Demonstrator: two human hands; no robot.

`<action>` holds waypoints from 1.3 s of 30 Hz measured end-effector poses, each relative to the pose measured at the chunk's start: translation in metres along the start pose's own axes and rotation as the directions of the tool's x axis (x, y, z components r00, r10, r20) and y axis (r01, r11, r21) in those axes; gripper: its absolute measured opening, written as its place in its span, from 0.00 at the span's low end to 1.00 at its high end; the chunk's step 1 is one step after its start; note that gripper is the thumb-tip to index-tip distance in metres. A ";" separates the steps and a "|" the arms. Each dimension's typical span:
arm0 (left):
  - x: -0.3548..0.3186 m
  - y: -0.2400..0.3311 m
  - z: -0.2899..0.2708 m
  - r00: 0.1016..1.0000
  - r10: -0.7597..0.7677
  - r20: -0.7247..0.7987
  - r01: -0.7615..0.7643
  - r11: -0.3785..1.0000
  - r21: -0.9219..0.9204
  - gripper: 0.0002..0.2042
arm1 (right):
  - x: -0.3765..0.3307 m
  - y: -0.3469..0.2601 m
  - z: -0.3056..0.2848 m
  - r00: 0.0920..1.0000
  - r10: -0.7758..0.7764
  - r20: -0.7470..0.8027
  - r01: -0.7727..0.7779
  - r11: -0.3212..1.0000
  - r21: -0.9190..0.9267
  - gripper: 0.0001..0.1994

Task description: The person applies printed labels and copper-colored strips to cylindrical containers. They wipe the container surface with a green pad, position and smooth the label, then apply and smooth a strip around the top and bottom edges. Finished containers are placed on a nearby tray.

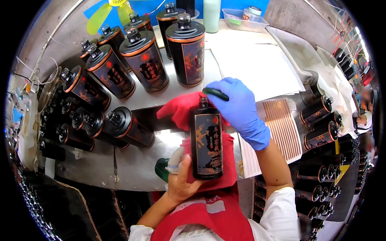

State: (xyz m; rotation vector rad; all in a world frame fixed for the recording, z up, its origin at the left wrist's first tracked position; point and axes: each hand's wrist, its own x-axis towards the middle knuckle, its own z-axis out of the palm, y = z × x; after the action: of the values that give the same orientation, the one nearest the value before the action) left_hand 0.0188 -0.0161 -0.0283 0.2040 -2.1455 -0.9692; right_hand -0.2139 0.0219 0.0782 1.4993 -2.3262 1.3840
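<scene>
A black bottle (207,146) with a decorated dark label and orange pattern is tilted before me, over a red cloth (229,154). My left hand (183,180) grips it near its base, with a whitish wrap on a finger. In a blue glove, my right hand (239,106) pinches a dark green, elongated piece (216,94) beside the bottle's neck; its exact kind is unclear. More red cloth (181,110) is bunched behind the neck. A dark green round object (162,169) lies by my left hand, partly hidden.
Several similar black bottles (185,52) stand on the table at the far left, others (130,126) nearer. White sheets (253,68) lie at the back right, beside a ribbed panel (279,130). A clear plastic tray (245,19) is at the back. More bottles (317,110) are racked on the right.
</scene>
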 end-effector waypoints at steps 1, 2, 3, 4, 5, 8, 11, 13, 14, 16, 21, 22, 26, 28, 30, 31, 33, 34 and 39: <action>-0.002 0.001 -0.001 0.999 0.040 -0.013 -0.040 0.998 0.044 0.40 | -0.007 0.000 0.001 0.999 -0.033 0.020 0.033 0.999 0.018 0.10; -0.005 0.002 -0.001 0.996 0.083 -0.023 -0.081 0.993 0.087 0.37 | -0.015 -0.002 0.003 0.997 -0.066 0.037 0.064 0.997 0.035 0.10; -0.008 0.004 -0.002 0.999 0.043 -0.009 -0.042 0.993 0.106 0.29 | -0.023 -0.008 0.001 0.993 -0.118 -0.015 0.119 0.993 0.009 0.11; -0.009 0.004 -0.001 0.997 0.076 0.016 -0.077 0.988 0.133 0.29 | -0.034 -0.010 -0.003 0.978 -0.205 -0.029 0.204 0.978 -0.034 0.11; -0.012 0.003 -0.001 0.993 0.101 0.052 -0.108 0.983 0.148 0.30 | -0.048 -0.012 -0.006 0.961 -0.275 -0.036 0.272 0.959 -0.082 0.12; -0.025 -0.001 -0.002 0.995 0.073 0.066 -0.077 0.995 0.069 0.25 | -0.112 -0.010 0.000 0.934 -0.358 0.012 0.352 0.923 0.153 0.15; -0.033 -0.001 -0.004 0.997 0.074 0.031 -0.078 0.982 0.171 0.20 | -0.184 -0.031 -0.010 0.962 -0.256 0.094 0.202 0.901 0.385 0.16; -0.032 0.000 -0.004 0.999 0.032 0.043 -0.037 0.992 0.119 0.20 | -0.212 -0.037 -0.028 0.982 0.123 0.147 -0.181 0.846 0.501 0.14; -0.032 0.000 -0.003 1.000 -0.007 0.022 0.005 0.996 0.086 0.20 | -0.220 -0.041 -0.038 0.913 0.368 0.178 -0.403 0.736 0.544 0.14; -0.025 -0.004 -0.004 0.998 -0.024 0.056 0.018 0.994 0.110 0.33 | -0.254 -0.010 -0.038 0.671 0.742 0.000 -0.543 0.491 0.681 0.14; -0.001 -0.002 0.003 0.971 -0.186 0.148 0.201 0.975 -0.092 0.51 | -0.313 0.065 -0.077 0.091 0.996 -0.020 -0.387 0.054 0.920 0.15; 0.003 -0.002 0.005 0.972 -0.164 0.170 0.182 0.978 -0.098 0.51 | -0.318 0.076 -0.079 0.018 0.997 -0.078 -0.483 0.077 0.872 0.15; 0.006 0.004 0.007 0.972 -0.109 0.208 0.133 0.985 -0.107 0.52 | -0.293 0.102 -0.079 0.043 0.946 -0.320 -0.609 0.279 0.743 0.12; 0.003 0.005 0.008 0.965 -0.171 0.200 0.205 0.964 -0.166 0.53 | -0.276 0.102 -0.065 0.116 0.943 -0.313 -0.418 0.332 0.845 0.17; 0.000 0.003 0.008 0.953 -0.227 0.201 0.269 0.939 -0.213 0.53 | -0.277 0.103 -0.060 0.140 0.888 -0.438 -0.455 0.451 0.768 0.22; 0.000 0.001 0.008 0.958 -0.206 0.201 0.245 0.950 -0.195 0.53 | -0.279 0.104 -0.062 0.180 0.907 -0.380 -0.492 0.418 0.764 0.22; 0.000 -0.002 0.008 0.963 -0.166 0.212 0.202 0.966 -0.160 0.53 | -0.298 0.103 -0.076 0.241 0.936 -0.256 -0.573 0.350 0.741 0.22; 0.000 -0.001 0.007 0.963 -0.157 0.217 0.193 0.969 -0.156 0.53 | -0.305 0.098 -0.083 0.227 0.936 -0.270 -0.679 0.351 0.645 0.22; 0.003 0.001 0.008 0.951 -0.221 0.215 0.261 0.948 -0.180 0.53 | -0.315 0.066 -0.110 0.238 0.965 0.111 -0.772 0.118 0.624 0.17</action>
State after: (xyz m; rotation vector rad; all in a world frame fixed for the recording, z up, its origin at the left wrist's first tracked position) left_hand 0.0110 -0.0118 -0.0288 0.2870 -2.2081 -1.3972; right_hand -0.1405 0.3300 -0.0468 -0.6124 -2.6823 2.4512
